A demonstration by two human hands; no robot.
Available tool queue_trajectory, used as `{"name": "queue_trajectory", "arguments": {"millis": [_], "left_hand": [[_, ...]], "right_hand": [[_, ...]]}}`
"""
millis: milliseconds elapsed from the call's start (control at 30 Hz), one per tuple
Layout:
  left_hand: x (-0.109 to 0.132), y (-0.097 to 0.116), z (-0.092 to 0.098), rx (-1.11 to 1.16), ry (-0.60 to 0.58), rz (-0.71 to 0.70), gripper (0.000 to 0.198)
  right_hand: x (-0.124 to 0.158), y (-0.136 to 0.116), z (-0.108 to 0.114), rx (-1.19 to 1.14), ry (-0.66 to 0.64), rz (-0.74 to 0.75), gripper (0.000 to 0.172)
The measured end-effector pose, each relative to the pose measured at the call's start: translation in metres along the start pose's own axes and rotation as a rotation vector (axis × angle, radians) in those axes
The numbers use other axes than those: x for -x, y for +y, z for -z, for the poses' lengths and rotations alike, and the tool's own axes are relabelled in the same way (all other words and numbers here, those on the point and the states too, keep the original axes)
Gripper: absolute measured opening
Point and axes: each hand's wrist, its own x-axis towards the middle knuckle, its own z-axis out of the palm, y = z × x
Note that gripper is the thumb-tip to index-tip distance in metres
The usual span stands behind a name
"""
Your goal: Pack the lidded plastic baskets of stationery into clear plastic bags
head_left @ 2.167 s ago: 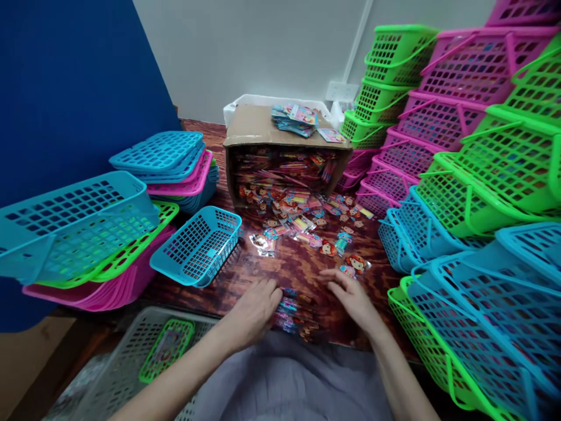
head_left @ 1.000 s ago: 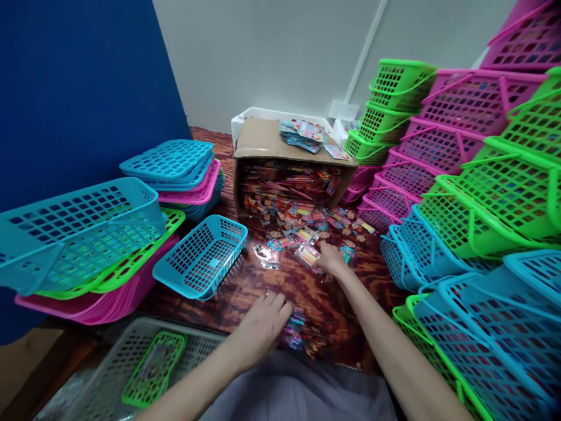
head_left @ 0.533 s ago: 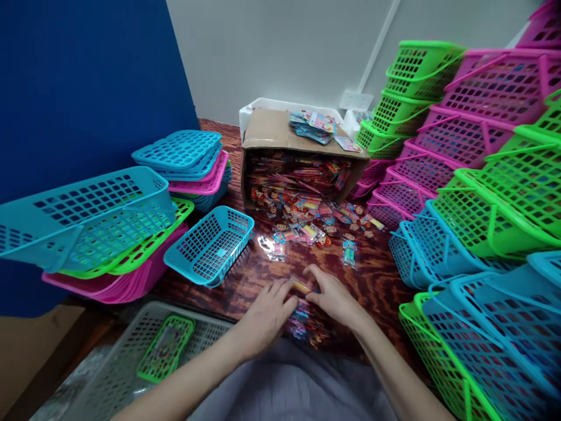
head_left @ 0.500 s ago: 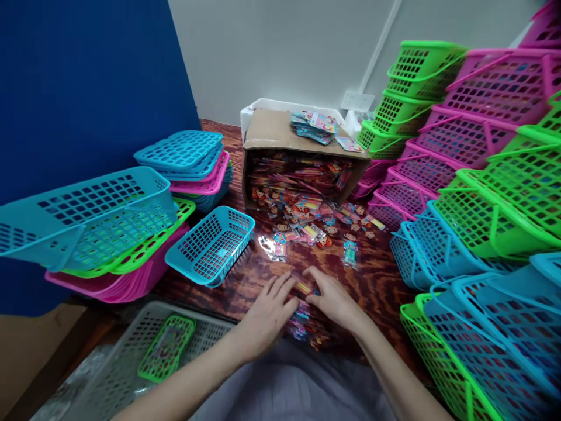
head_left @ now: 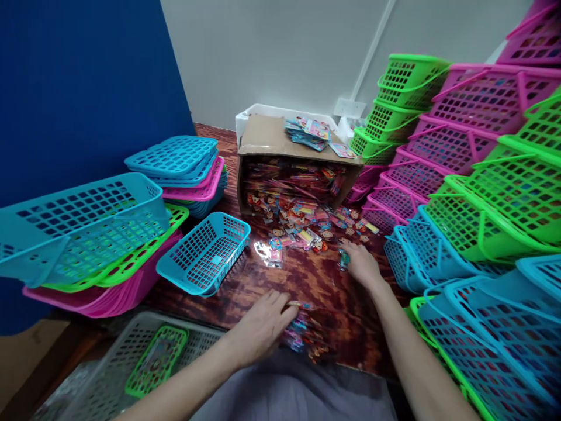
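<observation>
At the front of the table my left hand (head_left: 266,320) has its fingers bent and its thumb against a stack of small cartoon-figure packets (head_left: 302,332). The stack is colourful and partly hidden by that hand. Farther out and to the right, my right hand (head_left: 362,264) has its fingers closed over a clear packet with a green piece (head_left: 343,259), lying on the dark wood-grain table. A loose heap of similar packets (head_left: 307,225) spreads out of an open cardboard box (head_left: 263,134) lying on its side.
To the left stand an empty blue basket (head_left: 204,254) and piles of nested baskets (head_left: 127,234). Tall stacks of filled baskets (head_left: 464,158) line the right side. A grey crate (head_left: 131,333) with a small green basket (head_left: 158,359) sits low at front left. Flat packets (head_left: 309,133) lie on the box.
My right hand has moved away from the left one, outward and right, onto the packet with the green piece. My left hand has shifted slightly nearer to me at the stack.
</observation>
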Motion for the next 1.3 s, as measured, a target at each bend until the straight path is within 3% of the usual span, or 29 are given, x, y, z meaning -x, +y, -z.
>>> {"name": "queue_trajectory", "arguments": {"millis": [100, 233, 333, 467, 567, 733, 867, 1000, 1133, 1233, 1300], "left_hand": [[0.002, 0.000, -0.003, 0.008, 0.012, 0.005, 0.065], [0.001, -0.001, -0.003, 0.008, 0.022, 0.002, 0.058], [0.001, -0.001, -0.002, -0.006, 0.026, 0.010, 0.060], [0.001, 0.001, -0.006, -0.008, 0.037, 0.015, 0.087], [-0.001, 0.002, -0.008, 0.008, 0.030, 0.029, 0.093], [-0.006, 0.004, -0.003, 0.010, 0.000, 0.044, 0.070], [-0.007, 0.007, -0.002, 0.003, 0.011, 0.068, 0.065], [-0.005, 0.008, -0.003, -0.006, 0.029, 0.068, 0.061], [0.002, 0.004, 0.001, 0.007, 0.028, 0.041, 0.058], [0.008, 0.000, 0.004, 0.025, 0.007, 0.032, 0.059], [0.010, -0.002, 0.005, 0.029, 0.007, 0.044, 0.058]], "right_hand": [[-0.002, 0.011, -0.008, 0.132, -0.020, -0.036, 0.057], [0.011, -0.009, -0.020, 0.198, -0.082, -0.010, 0.032], [0.021, -0.028, -0.026, 0.131, -0.107, 0.051, 0.019], [0.019, -0.043, -0.033, -0.123, -0.163, 0.095, 0.010], [0.003, -0.055, -0.037, -0.402, -0.180, 0.102, 0.013], [-0.044, -0.091, -0.038, -0.785, -0.129, 0.134, 0.030], [-0.079, -0.130, -0.046, -0.883, -0.106, 0.162, 0.026], [-0.088, -0.159, -0.057, -0.857, -0.184, 0.202, 0.019], [-0.066, -0.146, -0.045, -0.808, -0.431, 0.296, 0.015], [-0.041, -0.110, -0.020, -0.739, -0.644, 0.321, 0.022], [-0.027, -0.083, -0.004, -0.718, -0.655, 0.293, 0.026]]}}
